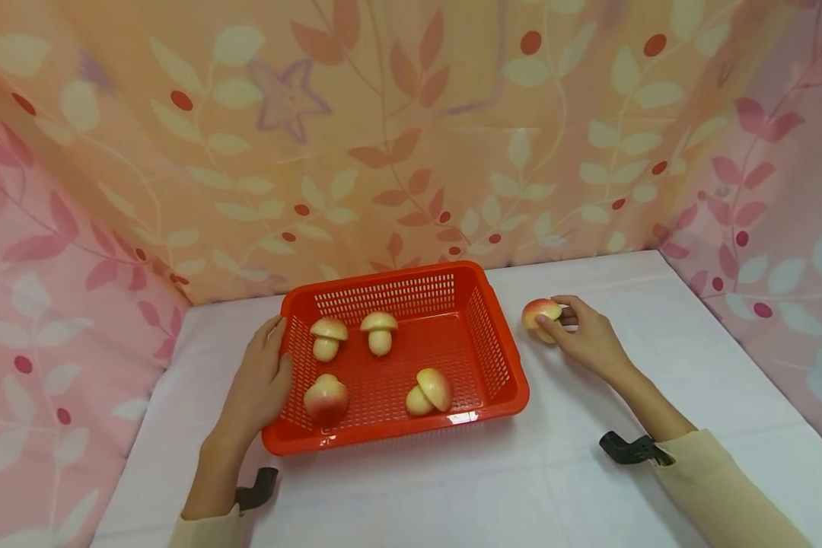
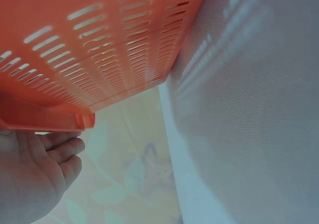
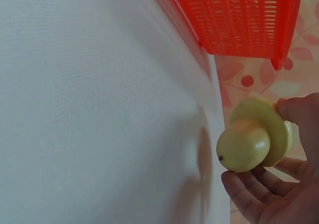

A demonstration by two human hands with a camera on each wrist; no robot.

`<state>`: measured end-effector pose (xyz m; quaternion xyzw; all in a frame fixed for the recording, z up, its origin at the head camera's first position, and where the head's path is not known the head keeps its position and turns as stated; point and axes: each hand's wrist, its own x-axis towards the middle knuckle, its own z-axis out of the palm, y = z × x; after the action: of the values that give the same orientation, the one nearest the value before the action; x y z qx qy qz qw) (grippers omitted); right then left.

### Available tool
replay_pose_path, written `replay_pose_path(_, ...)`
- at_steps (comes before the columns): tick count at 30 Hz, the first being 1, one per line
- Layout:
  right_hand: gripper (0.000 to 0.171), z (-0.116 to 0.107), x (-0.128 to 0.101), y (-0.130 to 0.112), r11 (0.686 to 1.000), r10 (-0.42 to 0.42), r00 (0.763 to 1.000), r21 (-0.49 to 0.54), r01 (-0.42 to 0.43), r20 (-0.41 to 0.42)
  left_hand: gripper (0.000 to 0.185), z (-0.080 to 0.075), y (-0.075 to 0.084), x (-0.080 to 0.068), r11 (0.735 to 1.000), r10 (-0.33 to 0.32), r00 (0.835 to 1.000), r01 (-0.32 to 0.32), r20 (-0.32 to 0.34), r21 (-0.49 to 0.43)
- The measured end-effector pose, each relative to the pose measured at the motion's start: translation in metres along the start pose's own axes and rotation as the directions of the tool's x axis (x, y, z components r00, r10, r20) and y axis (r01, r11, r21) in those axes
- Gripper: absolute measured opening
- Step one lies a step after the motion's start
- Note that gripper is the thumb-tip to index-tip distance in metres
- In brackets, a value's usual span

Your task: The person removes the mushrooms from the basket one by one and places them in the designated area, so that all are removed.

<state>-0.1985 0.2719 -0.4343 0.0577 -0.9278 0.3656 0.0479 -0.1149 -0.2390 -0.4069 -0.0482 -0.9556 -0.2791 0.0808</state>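
Fingers [image 3: 259, 194] of our right hand [image 1: 589, 339] curl under a toy mushroom [image 3: 254, 139], with the thumb pressing on the rim of its cap, so the piece is pinched at the table [image 1: 657, 396] surface just to the right of the red basket [image 1: 507, 365]. The wrist view shows the pale stem bulging toward the table while the cap faces the palm. Our left hand [image 1: 260, 380] lies with fingers straight and relaxed along the basket's left wall; the left wrist view shows them flat under the rim [image 2: 45, 119], steadying rather than gripping.

Inside the basket we see two upright mushrooms [image 1: 329, 339] [image 1: 380, 331] near the back, one tipped on its side [image 1: 428, 392] toward the front, and a rounder reddish piece [image 1: 326, 399] at the front left.

To do this step well, we judge that the pinch should sit on the cap's edge and the stem together, since the rounded stem looks smooth and could roll out of a light grip. We lift clear of the basket's right rim before moving over it, and aim for the bare mesh floor in the middle right, apart from the tipped mushroom. The left hand should hold the basket firmly so that it does not slide on the white cloth.
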Motion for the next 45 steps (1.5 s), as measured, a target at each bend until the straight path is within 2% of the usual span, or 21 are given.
replay_pose_path(8,0.065,-0.004,-0.001,-0.001,1.0,0.0,1.0,-0.017,0.0,-0.014,0.062,-0.001,0.001,-0.001,1.0,-0.027,1.0,0.027,0.012,0.006)
replay_pose_path(25,0.065,0.0,0.001,0.004,1.0,0.003,1.0,-0.025,-0.002,0.025,0.061,-0.003,0.003,-0.002,0.999,-0.045,0.999,0.045,0.001,0.005)
replay_pose_path(35,0.07,-0.001,-0.003,0.008,1.0,0.021,0.998,-0.024,-0.02,0.067,0.061,0.001,0.004,-0.002,0.999,-0.047,0.999,0.047,-0.001,-0.006)
replay_pose_path(41,0.069,-0.004,-0.006,0.011,0.999,0.021,0.998,-0.042,-0.018,0.064,0.061,0.005,0.006,0.001,0.999,-0.032,0.999,0.032,-0.002,-0.013)
replay_pose_path(45,0.07,0.0,-0.005,0.011,0.999,0.006,0.995,-0.047,-0.001,0.095,0.061,0.002,0.006,-0.003,0.999,-0.051,0.999,0.051,-0.009,0.002)
